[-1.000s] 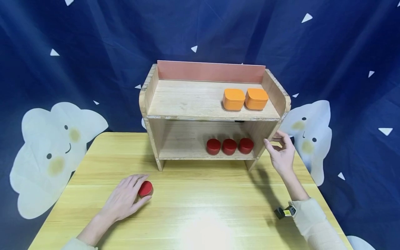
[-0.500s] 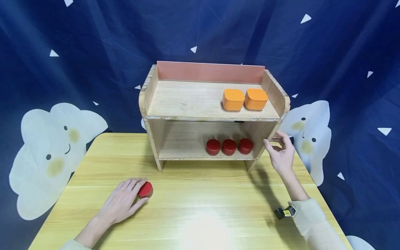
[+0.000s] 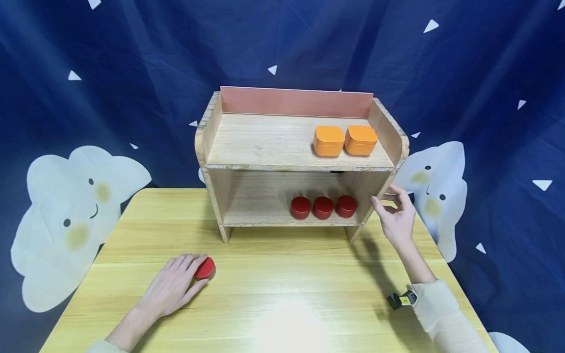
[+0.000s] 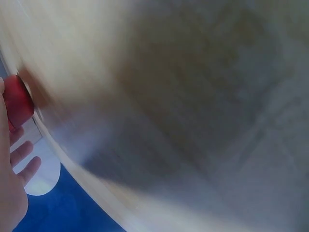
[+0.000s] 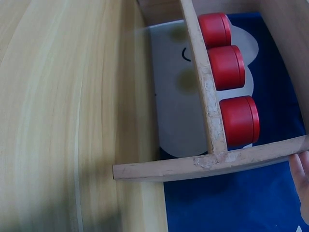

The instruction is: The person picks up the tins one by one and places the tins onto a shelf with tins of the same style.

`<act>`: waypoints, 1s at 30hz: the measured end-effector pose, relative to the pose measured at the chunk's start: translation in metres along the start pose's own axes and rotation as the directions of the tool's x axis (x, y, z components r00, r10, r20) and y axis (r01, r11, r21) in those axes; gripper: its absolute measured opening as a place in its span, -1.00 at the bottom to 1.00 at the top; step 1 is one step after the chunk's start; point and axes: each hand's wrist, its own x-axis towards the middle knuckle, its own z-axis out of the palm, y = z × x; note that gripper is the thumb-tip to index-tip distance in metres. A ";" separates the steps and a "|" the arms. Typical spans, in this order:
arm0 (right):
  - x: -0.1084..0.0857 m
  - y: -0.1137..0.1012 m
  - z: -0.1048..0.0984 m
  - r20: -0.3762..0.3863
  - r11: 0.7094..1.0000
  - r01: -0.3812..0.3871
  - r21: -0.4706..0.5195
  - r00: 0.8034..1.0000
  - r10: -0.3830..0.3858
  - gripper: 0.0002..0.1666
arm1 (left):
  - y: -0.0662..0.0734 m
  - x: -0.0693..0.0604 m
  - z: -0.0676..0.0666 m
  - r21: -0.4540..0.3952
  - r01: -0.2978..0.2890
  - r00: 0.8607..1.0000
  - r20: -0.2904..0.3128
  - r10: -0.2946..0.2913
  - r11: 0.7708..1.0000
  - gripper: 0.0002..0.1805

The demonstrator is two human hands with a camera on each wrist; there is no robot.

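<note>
On the near left of the table, a round red tin [image 3: 205, 268] sits with my left hand [image 3: 169, 284] around it, index finger at its far side and thumb at its near side. The left wrist view shows the same red tin [image 4: 18, 99] at its left edge, beside the fingers [image 4: 30, 169]. My right hand [image 3: 399, 218] holds the right side panel of a small wooden shelf [image 3: 273, 139], thumb at the front edge, fingers at the outer side. In the right wrist view only a bit of that hand [image 5: 303, 181] appears, touching the panel.
Several red tins stand on the lower shelf board: a left one [image 3: 300, 208], a middle one [image 3: 323, 208] and a right one [image 3: 346, 206]. Two orange boxes [image 3: 328, 141] stand at the right of the upper board. Behind the table [image 3: 260, 274] hangs a blue curtain [image 3: 176, 63].
My left hand has drawn back slightly toward the lower left, while the red tin beside it stays in place. The right hand and the shelf look unchanged.
</note>
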 end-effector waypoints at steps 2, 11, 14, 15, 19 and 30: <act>0.000 0.000 0.000 -0.001 1.000 0.000 0.001 1.000 0.000 -0.51 | 0.000 0.000 0.001 0.000 0.000 1.000 -0.004 0.000 1.000 -0.28; -0.001 0.000 0.000 -0.009 1.000 -0.009 0.005 1.000 0.009 -0.51 | -0.001 0.000 0.002 0.003 0.007 1.000 0.001 -0.007 1.000 -0.32; -0.001 0.000 0.000 -0.011 1.000 -0.011 0.005 1.000 0.011 -0.51 | -0.001 0.000 0.002 0.003 0.010 1.000 0.002 -0.010 1.000 -0.32; -0.001 0.000 0.000 -0.011 1.000 -0.012 0.004 1.000 0.012 -0.51 | -0.001 0.000 0.002 0.003 0.011 1.000 0.002 -0.011 1.000 -0.32; -0.001 0.001 0.000 -0.011 1.000 -0.012 0.001 1.000 0.012 -0.51 | 0.000 0.000 0.002 0.003 0.017 1.000 0.003 -0.017 1.000 -0.33; -0.001 0.000 0.000 -0.008 1.000 -0.016 0.002 1.000 0.016 -0.52 | 0.006 0.001 0.001 -0.017 0.052 0.999 0.010 -0.052 0.999 -0.36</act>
